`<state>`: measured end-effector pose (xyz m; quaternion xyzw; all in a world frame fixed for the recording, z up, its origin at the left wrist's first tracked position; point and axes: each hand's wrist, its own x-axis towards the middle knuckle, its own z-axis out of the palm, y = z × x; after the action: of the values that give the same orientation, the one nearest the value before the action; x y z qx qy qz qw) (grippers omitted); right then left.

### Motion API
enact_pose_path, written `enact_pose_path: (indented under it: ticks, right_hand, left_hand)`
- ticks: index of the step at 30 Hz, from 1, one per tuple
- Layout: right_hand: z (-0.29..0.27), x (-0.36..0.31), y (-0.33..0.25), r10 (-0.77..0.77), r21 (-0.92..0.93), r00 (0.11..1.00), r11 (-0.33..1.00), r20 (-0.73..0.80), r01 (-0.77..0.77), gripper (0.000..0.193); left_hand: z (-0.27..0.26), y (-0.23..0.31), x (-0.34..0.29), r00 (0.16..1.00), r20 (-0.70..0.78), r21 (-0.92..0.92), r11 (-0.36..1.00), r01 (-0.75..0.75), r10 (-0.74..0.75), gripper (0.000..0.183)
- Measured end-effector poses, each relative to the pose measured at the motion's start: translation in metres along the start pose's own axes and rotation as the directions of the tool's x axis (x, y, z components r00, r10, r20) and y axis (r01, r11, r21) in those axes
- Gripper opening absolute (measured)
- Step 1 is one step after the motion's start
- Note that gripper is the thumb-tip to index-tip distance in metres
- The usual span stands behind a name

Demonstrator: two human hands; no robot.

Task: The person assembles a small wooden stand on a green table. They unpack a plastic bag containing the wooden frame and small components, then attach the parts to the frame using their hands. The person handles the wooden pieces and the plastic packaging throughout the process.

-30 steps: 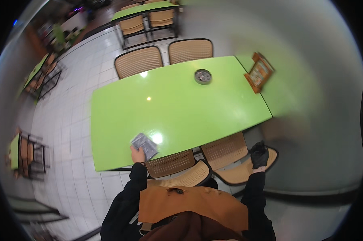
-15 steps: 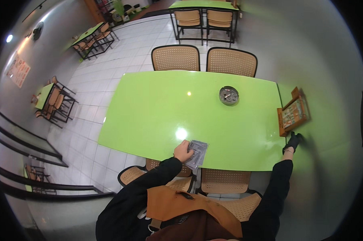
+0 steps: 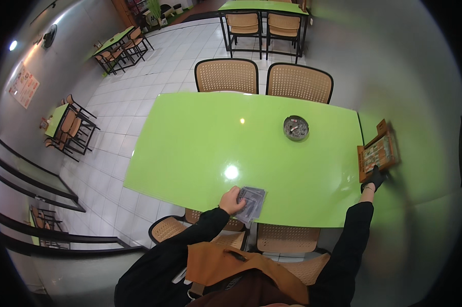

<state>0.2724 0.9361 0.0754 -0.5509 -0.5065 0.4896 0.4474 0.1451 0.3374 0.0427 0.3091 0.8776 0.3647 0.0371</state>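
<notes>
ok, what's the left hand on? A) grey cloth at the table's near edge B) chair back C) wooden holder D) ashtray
A: the left hand rests on the grey cloth at the near edge of the green table; the ashtray sits apart, and the gloved right hand is at the wooden holder.

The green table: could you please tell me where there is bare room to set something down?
The green table is bare across its left and middle, from the far edge by the two chairs to the near edge. Occupied spots: the ashtray far right, the grey cloth under the left hand, and the wooden holder touched by the gloved right hand.
</notes>
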Motion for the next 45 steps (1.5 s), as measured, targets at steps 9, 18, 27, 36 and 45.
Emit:
enact_pose_path:
  ticks: [9,18,27,36,45]
  right_hand:
    - [0.023,-0.035,-0.007,0.026,-0.009,0.985,1.0,0.173,-0.025,0.037]
    - [0.03,-0.285,0.038,-0.102,0.063,0.825,0.995,0.556,0.08,0.038]
    - [0.085,-0.541,0.007,-0.024,-0.038,0.346,0.984,0.938,0.173,0.024]
    - [0.136,-0.674,-0.005,0.003,-0.072,0.154,0.895,0.988,0.441,0.034]
    - [0.128,-0.61,0.052,-0.013,-0.039,0.18,0.958,0.984,0.285,0.035]
  left_hand:
    - [-0.007,-0.001,-0.011,0.999,-0.004,-0.043,0.998,0.053,-0.053,0.032]
    - [-0.006,-0.02,-0.007,0.992,0.123,-0.134,0.99,0.046,-0.03,0.032]
    - [-0.132,-0.138,-0.114,0.947,0.191,-0.881,0.379,0.282,-0.259,0.049]
    - [-0.251,-0.209,-0.185,0.915,-0.077,-0.897,0.429,0.11,-0.397,0.035]
    - [-0.226,-0.143,-0.14,0.947,-0.084,-0.967,0.256,-0.001,-0.311,0.04]
